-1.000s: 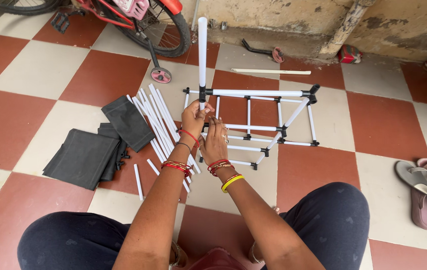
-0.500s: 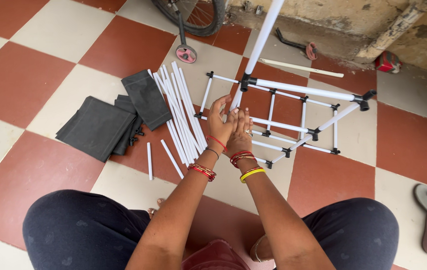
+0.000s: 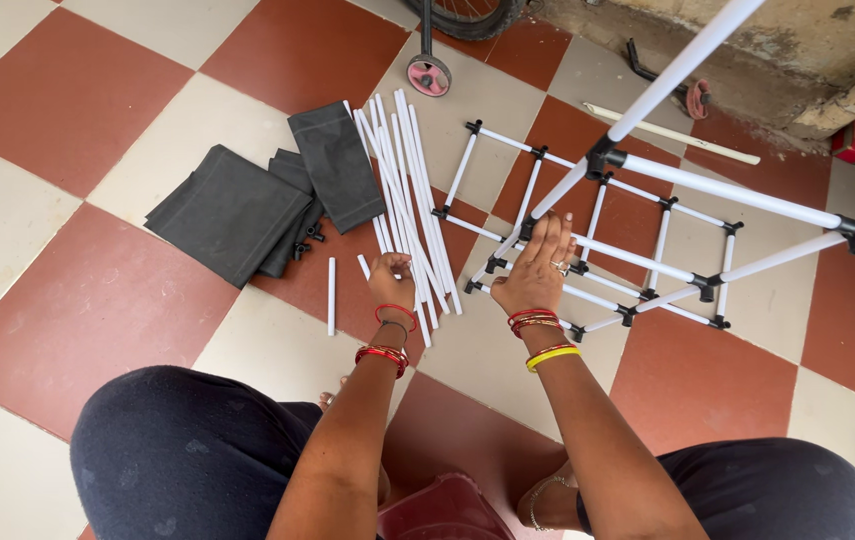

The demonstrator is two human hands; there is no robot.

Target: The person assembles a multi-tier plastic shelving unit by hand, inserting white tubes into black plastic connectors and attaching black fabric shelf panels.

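Fingers of your right hand [image 3: 535, 275] grasp a tube of the white frame [image 3: 647, 215], at 1 o'clock on the floor [image 3: 77, 100]; your left hand [image 3: 391, 280] is clenched over loose white tubes [image 3: 402, 180] at 11 o'clock.

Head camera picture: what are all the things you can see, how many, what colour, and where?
Rack frame: one, white tubes with black joints, on the floor ahead.
Loose tubes: a bundle, white, left of the frame.
Short tubes: a few, white, near the bundle.
Fabric pieces: several, dark grey, far left.
Small wheel: one, pink and black, top.
Stool: one, red, bottom.
Left hand: on the loose tubes.
Right hand: on the frame.
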